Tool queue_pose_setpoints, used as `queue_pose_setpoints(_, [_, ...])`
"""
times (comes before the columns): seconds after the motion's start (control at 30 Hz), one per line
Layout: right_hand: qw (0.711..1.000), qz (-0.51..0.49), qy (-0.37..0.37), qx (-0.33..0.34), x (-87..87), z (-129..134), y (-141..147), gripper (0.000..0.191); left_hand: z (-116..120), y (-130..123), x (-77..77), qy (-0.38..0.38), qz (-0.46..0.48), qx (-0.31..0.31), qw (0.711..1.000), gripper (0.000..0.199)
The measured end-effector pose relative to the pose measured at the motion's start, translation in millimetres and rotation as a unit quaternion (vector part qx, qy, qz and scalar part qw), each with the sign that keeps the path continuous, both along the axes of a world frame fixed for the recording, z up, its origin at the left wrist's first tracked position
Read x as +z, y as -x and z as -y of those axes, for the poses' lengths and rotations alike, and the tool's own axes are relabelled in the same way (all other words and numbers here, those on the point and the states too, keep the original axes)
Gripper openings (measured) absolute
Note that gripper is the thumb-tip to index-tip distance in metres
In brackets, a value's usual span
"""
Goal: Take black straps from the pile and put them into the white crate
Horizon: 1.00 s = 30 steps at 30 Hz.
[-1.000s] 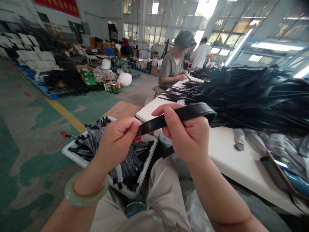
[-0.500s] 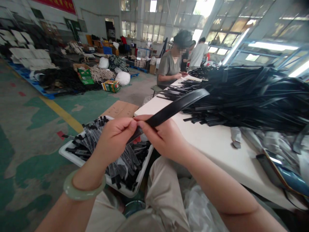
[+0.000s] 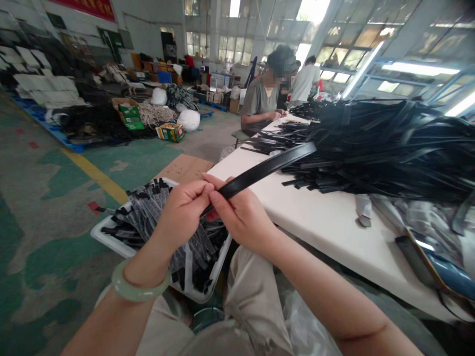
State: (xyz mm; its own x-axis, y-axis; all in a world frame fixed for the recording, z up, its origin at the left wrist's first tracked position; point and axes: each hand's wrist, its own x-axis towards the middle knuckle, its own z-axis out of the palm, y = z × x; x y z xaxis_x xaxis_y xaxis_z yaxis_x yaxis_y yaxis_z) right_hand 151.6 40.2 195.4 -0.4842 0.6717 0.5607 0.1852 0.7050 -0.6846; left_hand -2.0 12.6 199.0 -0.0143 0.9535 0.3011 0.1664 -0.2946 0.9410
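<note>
Black leather strap [image 3: 267, 170], narrow, gently curved, free end angled up over the table edge. Left hand [image 3: 183, 212] and right hand [image 3: 241, 215] both grasp its lower end, pinched between fingertips, hands touching, above a white tray [image 3: 111, 242] of black strips. Jade bangle [image 3: 135, 289] on left wrist. Black strap heap [image 3: 382, 148] on white table [image 3: 326, 212].

Strap [image 3: 267, 169] end, probably behind left hand [image 3: 181, 215]
</note>
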Motion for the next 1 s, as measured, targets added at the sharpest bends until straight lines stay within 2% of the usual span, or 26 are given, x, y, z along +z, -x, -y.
queue_pose_setpoints(0.03, [1.0, 0.001, 0.02, 0.023, -6.0, 0.1, 0.3, 0.039, 0.3, 0.7, -0.3, -0.001, -0.005, 0.011, 1.0, 0.032])
queue_pose_setpoints(0.1, [0.987, -0.067, 0.129, 0.062, -15.6, -4.2, -3.2, 0.049, 1.4, 4.3, -2.4, 0.004, -0.024, 0.04, 0.999, 0.033])
queue_pose_setpoints(0.13, [0.969, -0.129, 0.197, 0.078, -18.3, -8.4, -6.9, 0.053, 2.0, 6.8, -4.1, 0.009, -0.034, 0.049, 0.998, 0.033])
queue_pose_setpoints(0.2, [0.909, -0.268, 0.304, 0.1, -18.7, -19.5, -16.9, 0.053, 2.8, 11.8, -8.8, 0.021, -0.054, 0.054, 0.997, 0.032])
queue_pose_setpoints(0.27, [0.854, -0.381, 0.34, 0.101, -13.6, -31.0, -28.2, 0.043, 2.7, 15.4, -14.1, 0.035, -0.076, 0.05, 0.995, 0.032])
queue_pose_setpoints(0.3, [0.837, -0.42, 0.338, 0.094, -9.9, -35.7, -33.5, 0.039, 2.2, 16.4, -16.7, 0.039, -0.093, 0.053, 0.994, 0.033])
queue_pose_setpoints(0.37, [0.826, -0.463, 0.313, 0.07, -1.5, -41.7, -42.0, 0.033, 0.5, 17.3, -20.9, 0.039, -0.131, 0.067, 0.988, 0.036])
queue_pose_setpoints(0.47, [0.853, -0.471, 0.223, -0.005, 10.3, -40.7, -46.6, 0.027, -2.2, 16.6, -23.3, 0.041, -0.16, 0.07, 0.984, 0.038])
queue_pose_setpoints(0.57, [0.901, -0.41, 0.115, -0.081, 17.0, -30.1, -39.5, 0.021, -3.5, 12.6, -19.8, 0.049, -0.104, 0.04, 0.993, 0.035])
queue_pose_setpoints(0.63, [0.946, -0.299, 0.109, -0.064, 17.3, -21.0, -29.7, 0.019, -3.6, 8.0, -15.5, 0.044, -0.054, 0.02, 0.997, 0.034])
queue_pose_setpoints(0.7, [0.972, -0.183, 0.145, 0.01, 15.0, -13.7, -19.3, 0.017, -3.5, 3.6, -11.7, 0.028, -0.026, 0.007, 0.999, 0.034])
queue_pose_setpoints(0.77, [0.969, -0.142, 0.187, 0.076, 12.4, -10.7, -12.3, 0.014, -3.2, 1.2, -9.6, 0.015, -0.013, 0.008, 1.0, 0.034])
queue_pose_setpoints(0.8, [0.962, -0.165, 0.199, 0.086, 11.9, -10.9, -10.9, 0.015, -3.0, 1.1, -9.3, 0.014, -0.012, 0.01, 1.0, 0.033])
queue_pose_setpoints(0.9, [0.935, -0.301, 0.185, 0.033, 14.0, -14.8, -13.0, 0.015, -1.9, 3.3, -9.7, 0.028, -0.027, 0.016, 0.999, 0.031])
queue_pose_setpoints(0.93, [0.932, -0.32, 0.173, 0.016, 15.1, -15.8, -14.1, 0.016, -1.4, 3.9, -9.7, 0.031, -0.031, 0.015, 0.999, 0.031])
queue_pose_setpoints(1.0, [0.947, -0.271, 0.172, 0.014, 15.8, -15.4, -13.7, 0.016, -0.5, 3.8, -9.0, 0.026, -0.036, 0.016, 0.999, 0.032])
